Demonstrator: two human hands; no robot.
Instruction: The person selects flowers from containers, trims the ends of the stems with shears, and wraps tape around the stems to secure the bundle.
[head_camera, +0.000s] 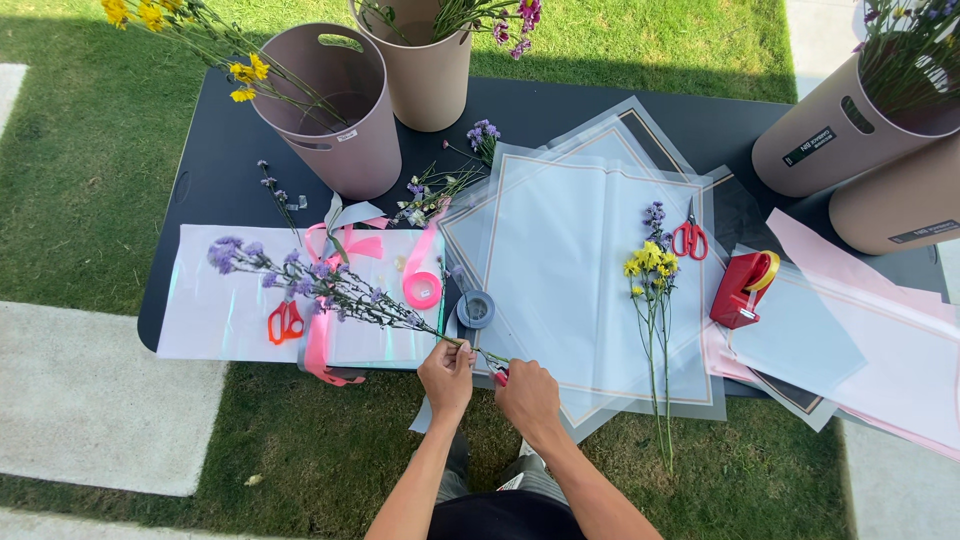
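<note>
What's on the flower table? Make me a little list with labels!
Place: black table on grass
Left hand: pinches the stem of a purple flower sprig
Right hand: holds a small red-handled tool at that stem
Middle: clear wrapping sheets, tape roll, pink ribbon
Right: yellow flowers, red scissors, red tape dispenser
Back: tan buckets with flowers

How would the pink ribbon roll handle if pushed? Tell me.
The pink ribbon roll lies flat on the wrapping sheet, so it would likely slide, not roll. It looks light. Its loose tail seems floppy and would probably trail behind.
</note>
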